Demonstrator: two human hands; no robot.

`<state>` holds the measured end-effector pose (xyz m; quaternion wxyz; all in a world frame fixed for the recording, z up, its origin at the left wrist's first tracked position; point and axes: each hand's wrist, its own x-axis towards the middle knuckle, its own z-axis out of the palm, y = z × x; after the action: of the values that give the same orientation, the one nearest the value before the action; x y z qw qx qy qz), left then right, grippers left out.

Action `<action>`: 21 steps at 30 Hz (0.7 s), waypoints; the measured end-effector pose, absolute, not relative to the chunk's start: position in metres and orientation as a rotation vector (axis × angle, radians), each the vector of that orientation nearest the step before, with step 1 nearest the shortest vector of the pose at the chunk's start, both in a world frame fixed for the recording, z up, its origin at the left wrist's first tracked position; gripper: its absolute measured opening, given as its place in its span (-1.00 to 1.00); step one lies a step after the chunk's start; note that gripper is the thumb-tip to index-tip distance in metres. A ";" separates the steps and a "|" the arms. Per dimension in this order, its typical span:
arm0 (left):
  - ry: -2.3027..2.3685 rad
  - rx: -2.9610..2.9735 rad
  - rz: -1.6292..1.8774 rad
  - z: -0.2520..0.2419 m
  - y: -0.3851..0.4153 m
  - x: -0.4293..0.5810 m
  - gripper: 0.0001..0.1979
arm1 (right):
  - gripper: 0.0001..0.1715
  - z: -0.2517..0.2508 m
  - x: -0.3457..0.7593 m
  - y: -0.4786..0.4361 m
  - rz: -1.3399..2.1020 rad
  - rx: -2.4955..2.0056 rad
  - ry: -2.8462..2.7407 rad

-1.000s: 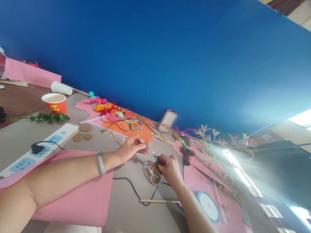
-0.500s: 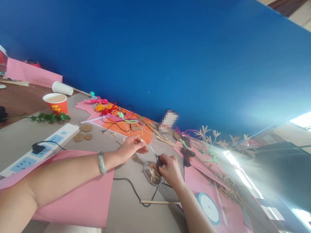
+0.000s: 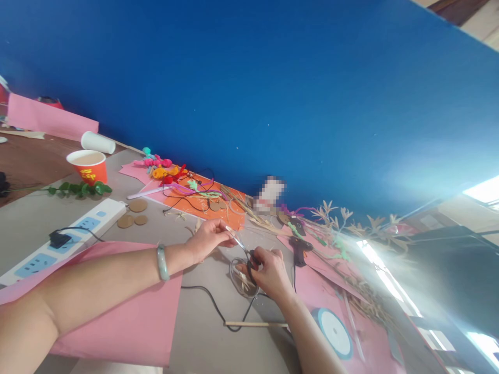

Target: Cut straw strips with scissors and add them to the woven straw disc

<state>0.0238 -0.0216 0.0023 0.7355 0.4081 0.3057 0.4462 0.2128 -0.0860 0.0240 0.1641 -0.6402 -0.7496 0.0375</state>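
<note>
My right hand (image 3: 273, 272) is closed around the black handles of a pair of scissors (image 3: 240, 242), whose bright blades point up and left. Their tips reach the fingertips of my left hand (image 3: 208, 240), which are pinched together. What that pinch holds, if anything, is too small to make out. A pale green bangle (image 3: 162, 263) circles the left wrist. Just below the scissors stands a clear round dish (image 3: 231, 274) with pale straw-like clippings in it, partly covered by my right fingers.
On the left lie a power strip (image 3: 99, 221), a red paper cup (image 3: 93, 169) with drink, and cork-coloured discs (image 3: 138, 205). A glue gun (image 3: 300, 250), dried stems (image 3: 366, 304) and a tape roll (image 3: 333, 333) lie right. A black cable (image 3: 210, 293) crosses the front. The blue panel (image 3: 241, 93) rises behind.
The scissors have turned left, and their blades now meet my left fingertips. The left hand stays nearly in place, still pinched.
</note>
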 end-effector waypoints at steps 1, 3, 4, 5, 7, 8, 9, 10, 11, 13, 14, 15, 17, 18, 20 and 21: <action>0.673 0.898 0.981 0.003 -0.022 0.024 -0.77 | -0.57 0.024 0.213 -0.086 0.110 -1.826 -2.138; 0.674 0.903 0.978 0.003 -0.022 0.024 -0.79 | -0.57 0.024 0.213 -0.086 0.114 -1.832 -2.138; 0.674 0.907 0.975 0.003 -0.022 0.023 -0.80 | -0.57 0.024 0.212 -0.086 0.113 -1.836 -2.137; 0.675 0.912 0.974 0.004 -0.023 0.023 -0.81 | -0.57 0.025 0.212 -0.086 0.110 -1.841 -2.135; 0.677 0.922 0.972 0.004 -0.023 0.023 -0.83 | -0.59 0.025 0.212 -0.087 0.101 -1.844 -2.131; 0.677 0.925 0.973 0.005 -0.023 0.023 -0.83 | -0.60 0.025 0.212 -0.087 0.099 -1.844 -2.130; 0.677 0.925 0.974 0.005 -0.023 0.023 -0.83 | -0.60 0.025 0.212 -0.087 0.097 -1.845 -2.127; 0.676 0.924 0.973 0.006 -0.023 0.023 -0.83 | -0.60 0.025 0.212 -0.087 0.097 -1.848 -2.124; 0.674 0.924 0.972 0.006 -0.023 0.023 -0.83 | -0.60 0.025 0.213 -0.087 0.098 -1.853 -2.121; 0.670 0.924 0.971 0.006 -0.023 0.023 -0.82 | -0.60 0.024 0.213 -0.087 0.100 -1.865 -2.119; 0.667 0.925 0.970 0.006 -0.023 0.023 -0.82 | -0.59 0.023 0.214 -0.087 0.103 -1.869 -2.121; 0.664 0.925 0.971 0.006 -0.023 0.023 -0.82 | -0.59 0.023 0.214 -0.087 0.107 -1.874 -2.121; 0.658 0.924 0.975 0.005 -0.023 0.023 -0.81 | -0.58 0.021 0.216 -0.087 0.119 -1.885 -2.119; 0.656 0.922 0.976 0.004 -0.023 0.023 -0.80 | -0.58 0.020 0.216 -0.086 0.122 -1.890 -2.116; 0.654 0.915 0.977 0.004 -0.023 0.023 -0.80 | -0.58 0.018 0.218 -0.086 0.123 -1.895 -2.108; 0.654 0.912 0.977 0.003 -0.023 0.023 -0.79 | -0.58 0.017 0.219 -0.086 0.122 -1.893 -2.107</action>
<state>0.0233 -0.0227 0.0035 0.7357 0.4152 0.2975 0.4448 0.2186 -0.0858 0.0174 0.1527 -0.6599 -0.7344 0.0427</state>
